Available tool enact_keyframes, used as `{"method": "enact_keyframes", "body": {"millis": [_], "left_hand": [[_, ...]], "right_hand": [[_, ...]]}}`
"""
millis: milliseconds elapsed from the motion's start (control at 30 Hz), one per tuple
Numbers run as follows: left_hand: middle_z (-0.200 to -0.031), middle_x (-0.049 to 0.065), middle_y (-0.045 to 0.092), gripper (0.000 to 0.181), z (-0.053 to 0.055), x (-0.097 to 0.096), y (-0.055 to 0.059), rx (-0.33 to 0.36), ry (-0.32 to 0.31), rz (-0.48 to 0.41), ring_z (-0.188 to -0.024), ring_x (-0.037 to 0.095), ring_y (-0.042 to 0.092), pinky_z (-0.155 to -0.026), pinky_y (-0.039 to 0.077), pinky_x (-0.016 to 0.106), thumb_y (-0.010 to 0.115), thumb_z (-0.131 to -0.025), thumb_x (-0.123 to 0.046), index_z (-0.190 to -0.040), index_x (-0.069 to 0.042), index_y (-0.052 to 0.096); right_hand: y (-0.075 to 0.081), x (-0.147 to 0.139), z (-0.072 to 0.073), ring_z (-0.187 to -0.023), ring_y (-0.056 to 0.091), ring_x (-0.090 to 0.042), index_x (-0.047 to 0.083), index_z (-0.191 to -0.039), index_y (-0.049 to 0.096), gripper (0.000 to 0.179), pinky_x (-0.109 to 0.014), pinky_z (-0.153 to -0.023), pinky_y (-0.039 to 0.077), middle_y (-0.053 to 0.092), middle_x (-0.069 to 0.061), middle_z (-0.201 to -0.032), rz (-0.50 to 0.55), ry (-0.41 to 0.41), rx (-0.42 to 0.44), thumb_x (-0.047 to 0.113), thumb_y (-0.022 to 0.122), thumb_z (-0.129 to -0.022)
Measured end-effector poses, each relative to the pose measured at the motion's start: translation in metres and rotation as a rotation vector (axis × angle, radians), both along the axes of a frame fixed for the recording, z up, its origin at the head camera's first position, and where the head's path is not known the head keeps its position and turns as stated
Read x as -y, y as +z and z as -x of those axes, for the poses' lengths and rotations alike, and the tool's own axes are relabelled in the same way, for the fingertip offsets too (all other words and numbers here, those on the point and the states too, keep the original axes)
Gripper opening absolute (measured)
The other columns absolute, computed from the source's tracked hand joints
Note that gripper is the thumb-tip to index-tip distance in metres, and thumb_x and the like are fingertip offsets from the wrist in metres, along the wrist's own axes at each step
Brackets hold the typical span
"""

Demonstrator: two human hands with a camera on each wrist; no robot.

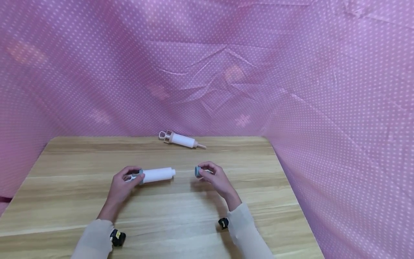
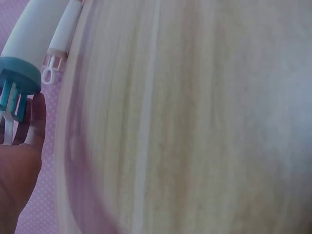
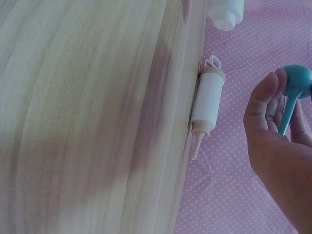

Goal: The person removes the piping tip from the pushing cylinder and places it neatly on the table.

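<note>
My left hand (image 1: 119, 187) grips a white syringe (image 1: 157, 175) by its teal collar at the handle end. The bare white tip of the barrel points right, toward my other hand. In the left wrist view, the teal collar (image 2: 24, 73) sits at the fingertips, and part of the handle is hidden behind the palm. My right hand (image 1: 221, 181) pinches a teal nozzle (image 1: 197, 171), its wide end facing the barrel across a gap. Seen from the right wrist, the nozzle (image 3: 296, 80) has a rounded head and a thin stem running down into the palm.
A second, smaller syringe (image 1: 183, 140) with a beige collar and beige nozzle lies near the far edge of the wooden table (image 1: 174, 223). Pink dotted cloth (image 1: 207, 72) hangs behind the table and along its sides.
</note>
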State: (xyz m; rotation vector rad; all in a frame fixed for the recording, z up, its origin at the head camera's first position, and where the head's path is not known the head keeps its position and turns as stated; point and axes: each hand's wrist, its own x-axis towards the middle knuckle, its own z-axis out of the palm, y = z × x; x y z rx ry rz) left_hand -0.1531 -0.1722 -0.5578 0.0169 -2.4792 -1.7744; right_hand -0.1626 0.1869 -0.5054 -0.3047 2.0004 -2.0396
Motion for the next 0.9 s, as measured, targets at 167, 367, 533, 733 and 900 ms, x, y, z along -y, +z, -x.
{"method": "enact_keyframes", "body": {"millis": [167, 367, 533, 733, 900], "left_hand": [[-0.121, 0.01, 0.063, 0.044, 0.004, 0.002, -0.005, 0.02, 0.003, -0.006, -0.106, 0.014, 0.052, -0.089, 0.042, 0.031, 0.074, -0.094, -0.034, -0.124, -0.003, 0.065], [-0.119, 0.015, 0.065, 0.039, 0.004, 0.011, -0.014, -0.026, -0.013, 0.05, -0.102, 0.011, 0.055, -0.089, 0.043, 0.026, 0.074, -0.095, -0.029, -0.12, -0.001, 0.067], [-0.119, 0.017, 0.065, 0.037, 0.002, 0.015, -0.014, -0.023, -0.008, 0.077, -0.101, 0.012, 0.054, -0.087, 0.043, 0.025, 0.075, -0.095, -0.028, -0.119, -0.001, 0.067], [-0.12, 0.017, 0.065, 0.038, 0.004, 0.015, -0.014, -0.022, -0.011, 0.086, -0.103, 0.015, 0.053, -0.086, 0.043, 0.023, 0.075, -0.095, -0.028, -0.12, -0.001, 0.068], [-0.118, 0.017, 0.065, 0.036, 0.006, 0.016, -0.017, -0.034, 0.003, 0.097, -0.1, 0.011, 0.054, -0.081, 0.043, 0.015, 0.075, -0.094, -0.026, -0.119, 0.0, 0.068]], "right_hand": [[0.0, -0.001, 0.0, -0.097, 0.068, -0.029, -0.007, -0.127, 0.057, 0.031, -0.068, -0.098, 0.045, 0.063, -0.011, -0.109, 0.003, 0.001, -0.003, 0.012, 0.06, -0.103], [-0.008, -0.002, -0.002, -0.096, 0.068, -0.023, -0.006, -0.128, 0.058, 0.033, -0.064, -0.098, 0.048, 0.063, -0.011, -0.111, 0.009, 0.003, 0.028, 0.013, 0.062, -0.102], [-0.01, -0.001, -0.005, -0.098, 0.068, -0.029, -0.007, -0.128, 0.058, 0.033, -0.062, -0.098, 0.049, 0.062, -0.013, -0.112, 0.014, -0.008, 0.056, 0.014, 0.062, -0.102], [-0.012, 0.002, -0.006, -0.097, 0.067, -0.028, -0.008, -0.125, 0.058, 0.032, -0.059, -0.095, 0.052, 0.064, -0.011, -0.108, 0.008, -0.01, 0.047, 0.013, 0.063, -0.101], [-0.013, 0.003, -0.005, -0.099, 0.067, -0.033, -0.007, -0.124, 0.059, 0.03, -0.056, -0.093, 0.054, 0.065, -0.01, -0.107, -0.001, -0.011, 0.039, 0.013, 0.062, -0.102]]}}
